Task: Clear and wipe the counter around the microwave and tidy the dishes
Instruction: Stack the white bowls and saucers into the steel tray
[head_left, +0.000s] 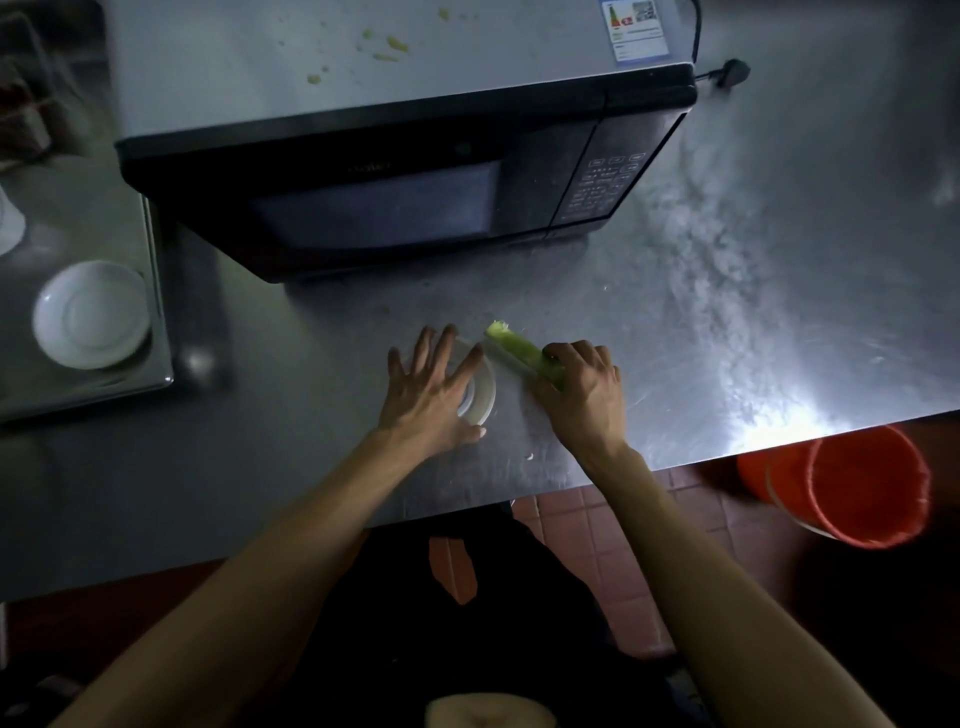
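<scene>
Head view, looking straight down on a steel counter (727, 291) with the microwave (395, 171) at the back. Front and centre, the left hand (431, 395) lies flat with its fingers spread and straight over a small white dish (485, 387), pressing or steadying it rather than curling round it. Right beside it, the right hand (587, 389) has its fingers curled round the lower end of a green stalk (514, 345), possibly celery. That stalk is the thing to watch: its long axis runs diagonally, from the grip up and to the left, and its frayed free end sits just past the dish's far rim. So the dish lies left of the gripping hand, and the stalk already points toward it. My read is that the scrap is being scraped or set onto the dish, a short leftward move for the right hand.

Green bits (395, 47) dot the microwave top, so wiping looks far from done. A second white dish (91, 314) sits on a lower surface at far left, and an orange bucket (862, 483) stands on the floor at right, nearer the right hand.
</scene>
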